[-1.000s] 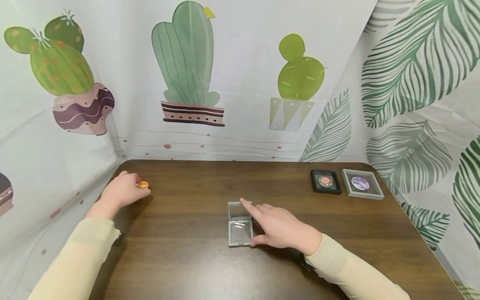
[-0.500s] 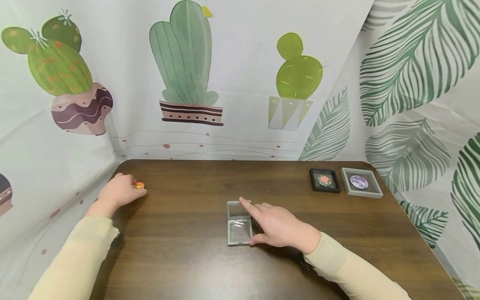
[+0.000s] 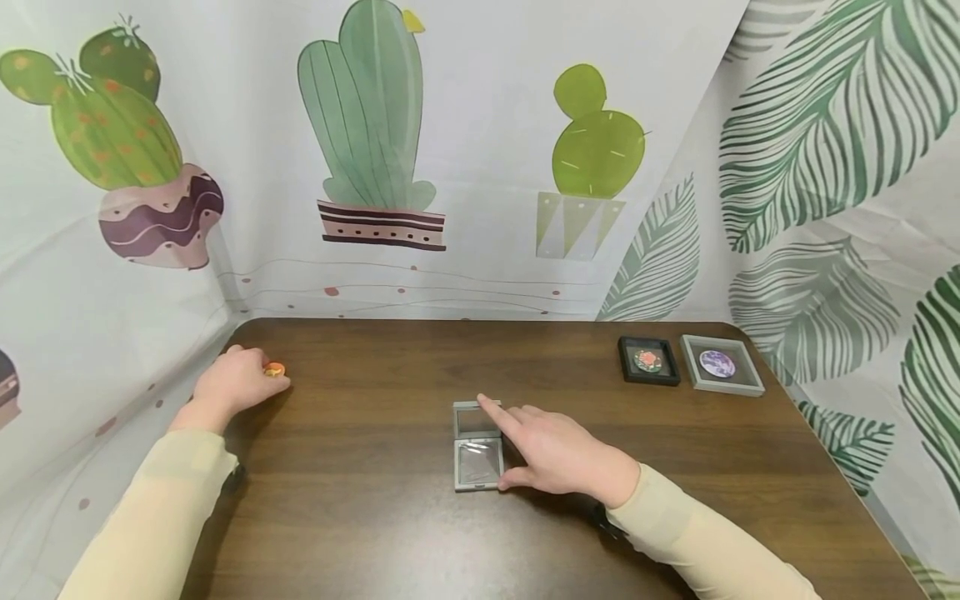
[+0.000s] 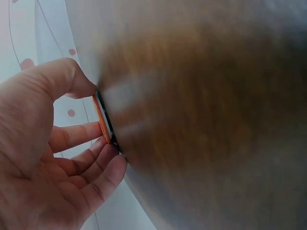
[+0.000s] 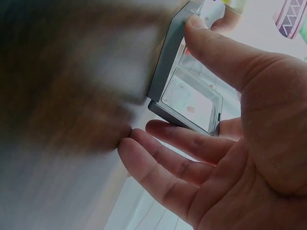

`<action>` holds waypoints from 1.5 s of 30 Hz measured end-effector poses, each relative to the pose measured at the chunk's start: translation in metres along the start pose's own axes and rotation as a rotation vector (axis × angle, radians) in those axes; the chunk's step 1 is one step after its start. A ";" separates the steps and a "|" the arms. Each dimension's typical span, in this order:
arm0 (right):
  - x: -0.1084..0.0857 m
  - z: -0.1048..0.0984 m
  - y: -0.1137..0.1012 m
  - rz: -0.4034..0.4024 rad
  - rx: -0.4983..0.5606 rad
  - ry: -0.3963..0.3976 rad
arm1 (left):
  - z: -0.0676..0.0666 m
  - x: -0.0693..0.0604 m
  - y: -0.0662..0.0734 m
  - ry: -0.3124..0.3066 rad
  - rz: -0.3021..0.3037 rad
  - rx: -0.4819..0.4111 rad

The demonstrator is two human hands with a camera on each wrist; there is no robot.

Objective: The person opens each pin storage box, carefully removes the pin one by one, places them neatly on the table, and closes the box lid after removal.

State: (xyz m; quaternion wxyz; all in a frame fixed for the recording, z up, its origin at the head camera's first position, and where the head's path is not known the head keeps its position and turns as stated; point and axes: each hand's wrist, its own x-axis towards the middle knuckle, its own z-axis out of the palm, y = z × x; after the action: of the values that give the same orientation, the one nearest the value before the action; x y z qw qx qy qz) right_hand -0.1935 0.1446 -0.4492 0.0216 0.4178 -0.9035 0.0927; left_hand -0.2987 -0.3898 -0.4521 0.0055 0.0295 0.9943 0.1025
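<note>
At the table's left edge in the head view, my left hand (image 3: pixel 236 381) pinches a small orange disc (image 3: pixel 274 369). The left wrist view has the thumb at one end of the disc (image 4: pixel 103 120) and fingertips at the other; its underside is dark and lies at the tabletop. My right hand (image 3: pixel 555 450) holds a small grey display case (image 3: pixel 478 464) from its right side, thumb at the near edge and index finger at the top of the raised lid. This case (image 5: pixel 168 57) stands hinged apart, with clear film inside both halves. The other right fingers reach down to the table.
Two display frames lie at the back right: a black one (image 3: pixel 622 367) with a red-and-green disc and a grey one (image 3: pixel 738 389) with a purple disc. The brown table (image 3: pixel 375 533) ends at a patterned curtain (image 3: pixel 480 167) behind and at both sides.
My left hand and the orange disc have shifted slightly left, towards the table's edge. The right hand and the grey display case keep their pose; the whole head view has drifted a little.
</note>
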 end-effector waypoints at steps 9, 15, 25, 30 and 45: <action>-0.003 0.000 0.000 0.009 0.013 -0.011 | 0.002 -0.001 0.002 -0.016 0.010 0.001; -0.001 0.000 0.000 -0.001 0.007 -0.001 | 0.002 0.000 -0.002 -0.004 0.019 0.010; 0.002 0.000 0.000 -0.006 0.008 0.005 | -0.004 -0.002 -0.005 -0.029 0.014 0.000; 0.000 -0.001 0.000 0.001 0.018 -0.002 | -0.008 -0.005 0.004 -0.058 -0.012 -0.009; 0.000 0.001 0.001 0.010 0.013 -0.007 | -0.006 -0.014 0.027 0.005 -0.032 0.007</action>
State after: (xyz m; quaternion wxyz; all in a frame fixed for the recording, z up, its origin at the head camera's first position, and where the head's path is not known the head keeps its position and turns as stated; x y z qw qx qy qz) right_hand -0.1939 0.1452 -0.4508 0.0154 0.4139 -0.9050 0.0973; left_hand -0.2834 -0.3658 -0.4411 0.0044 0.0132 0.9950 0.0988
